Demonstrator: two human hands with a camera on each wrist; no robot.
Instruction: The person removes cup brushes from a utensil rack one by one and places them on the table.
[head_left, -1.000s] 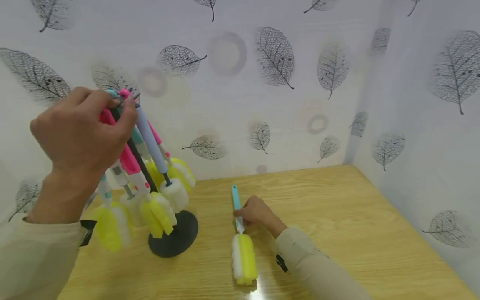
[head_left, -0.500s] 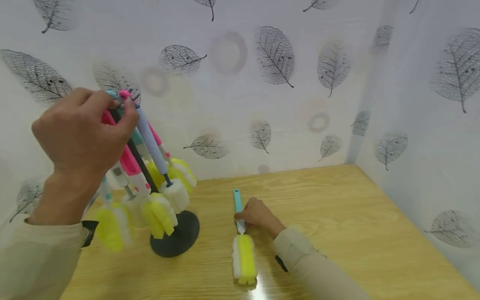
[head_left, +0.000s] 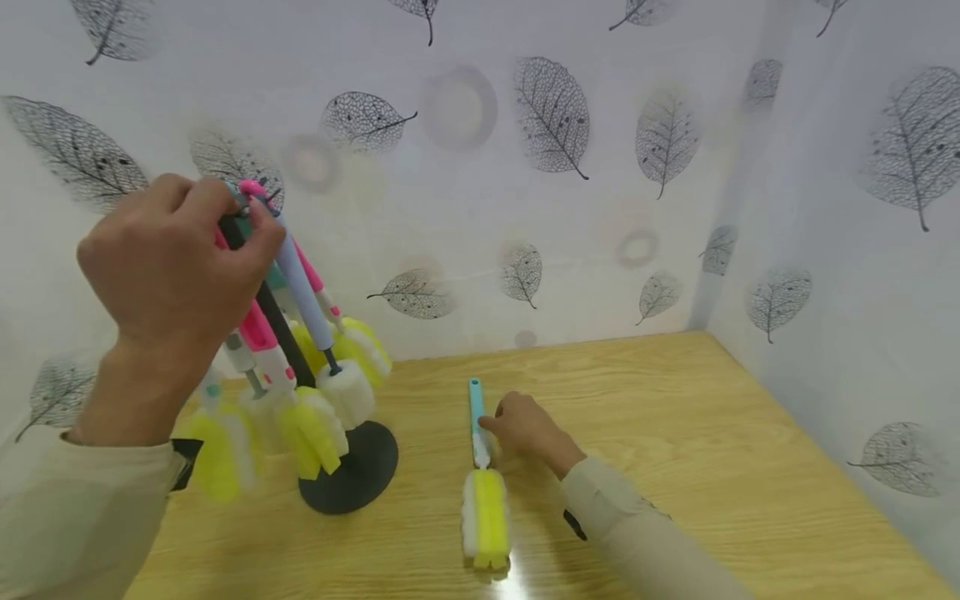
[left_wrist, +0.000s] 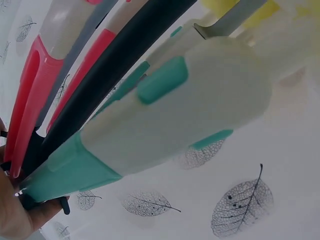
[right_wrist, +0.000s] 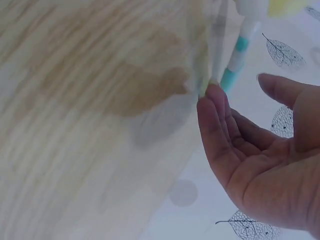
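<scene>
In the head view my left hand (head_left: 180, 258) grips the top of a black brush stand (head_left: 352, 475), where the hooks are. From it hang several sponge bottle brushes, among them one with a lilac handle (head_left: 303, 287) and one with a pink handle (head_left: 258, 329). The left wrist view shows a teal-and-white handle (left_wrist: 165, 110) close up beside the black pole (left_wrist: 107, 70). A bottle brush with a teal-and-white handle (head_left: 477, 408) and a yellow-and-white sponge head (head_left: 487, 517) lies on the table. My right hand (head_left: 528, 429) is at its handle, thumb spread from the fingers (right_wrist: 212, 125).
The wood-grain table (head_left: 660, 483) reaches back to a pale wall (head_left: 465, 208) with a grey leaf pattern. A second wall (head_left: 855, 333) bounds the table's right side. The stand's round base is left of the lying brush.
The right hand's fingers have loosened from the lying brush's handle and drawn slightly right. The left hand has shifted a little right at the stand's top. The lying brush stays on the table.
</scene>
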